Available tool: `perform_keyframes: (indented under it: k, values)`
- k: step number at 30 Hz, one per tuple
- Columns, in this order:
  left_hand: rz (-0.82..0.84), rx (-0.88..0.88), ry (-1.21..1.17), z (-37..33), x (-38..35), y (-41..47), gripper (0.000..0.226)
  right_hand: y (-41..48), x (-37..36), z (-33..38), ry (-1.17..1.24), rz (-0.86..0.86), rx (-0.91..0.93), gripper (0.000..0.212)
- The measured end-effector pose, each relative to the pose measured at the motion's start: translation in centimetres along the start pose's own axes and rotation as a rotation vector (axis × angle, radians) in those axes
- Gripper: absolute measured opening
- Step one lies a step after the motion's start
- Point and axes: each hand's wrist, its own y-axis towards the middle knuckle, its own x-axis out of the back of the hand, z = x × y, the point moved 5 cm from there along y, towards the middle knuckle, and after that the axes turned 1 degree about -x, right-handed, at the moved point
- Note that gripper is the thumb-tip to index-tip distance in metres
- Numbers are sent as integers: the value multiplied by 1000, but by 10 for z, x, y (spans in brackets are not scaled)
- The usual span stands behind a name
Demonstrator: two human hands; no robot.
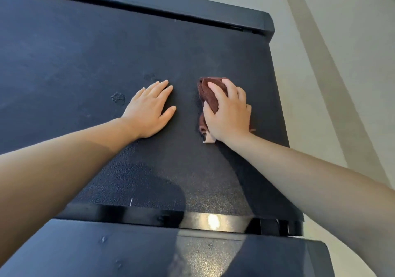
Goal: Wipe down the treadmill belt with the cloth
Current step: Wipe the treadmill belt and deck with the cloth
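The dark, finely textured treadmill belt fills the left and middle of the frame, with a faint dusty print on it left of centre. Just right of that print my left grip lies flat on the belt, wide, fingers straight and close together, holding nothing. A bare strip of belt separates it from the bunched brown terry cloth, which sits on the belt right of centre. My right grip is on top of that cloth, fingers curled over it and pressing it down onto the belt. A pale tag of the cloth pokes out under my wrist. A glossy black frame rail crosses the lower frame. Along the right edge of the frame lies the pale floor.
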Motion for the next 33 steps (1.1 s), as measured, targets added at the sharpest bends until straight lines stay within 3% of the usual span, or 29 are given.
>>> perform_keyframes:
  k: [4, 9, 17, 33]
  values:
    - [16, 36, 14, -7, 0, 5, 64, 38, -3, -2, -18, 41, -26, 48]
    - [-3, 90, 11, -13, -3, 14, 67, 18, 2, -6, -6, 105, 57, 49]
    - [-18, 69, -8, -1, -1, 50, 64, -16, 5, -13, -19, 31, 67, 50]
    - [-73, 154, 52, 68, -2, 152, 69, 227, -51, -2, 6, -60, -66, 51]
